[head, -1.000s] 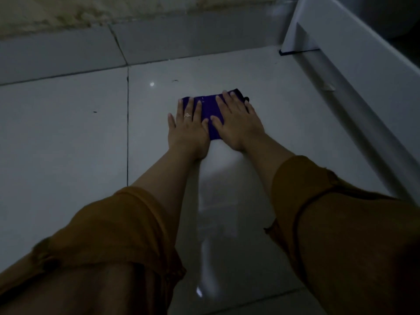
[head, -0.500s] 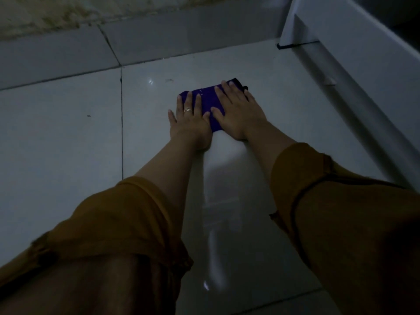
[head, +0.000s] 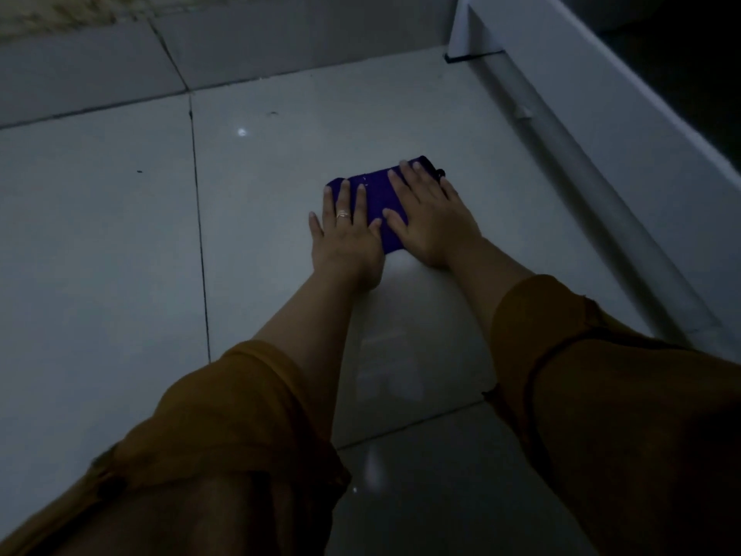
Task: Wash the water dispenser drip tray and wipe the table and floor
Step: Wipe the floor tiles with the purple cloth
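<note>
Scene: I am looking down through the head camera at a dim, pale tiled floor [head: 100, 242], with both of the person's arms reaching forward.

Cloth: a dark purple folded cloth [head: 375, 194] lies flat on the floor, right of centre and near the white frame on the right.

Left hand: the left hand [head: 345, 234] lies flat, palm down, with its fingers straight and slightly spread. Its fingertips press on the near left part of the cloth, while the heel of the hand rests on bare tile. I see a ring [head: 343, 213] on one finger.

Right hand: the right hand [head: 429, 218] is flat too, fingers straight, pressing on the right half of the cloth. Neither hand grips or pinches it.

Hands together: they sit side by side, and the two thumbs almost touch over the cloth.

Sleeves: the left sleeve [head: 224, 415] and the right sleeve [head: 601, 375] are mustard brown and pushed up, so both forearms are bare.

Floor surface: a glossy sheen [head: 385, 375] shows on the tile between the forearms. A dark grout line [head: 199, 234] runs away from me, left of the hands.

Right side: a white frame [head: 601, 94] runs diagonally along the floor, its foot [head: 469, 57] standing at the far end.

Far edge: a grey tiled skirting [head: 280, 46] meets the floor.
</note>
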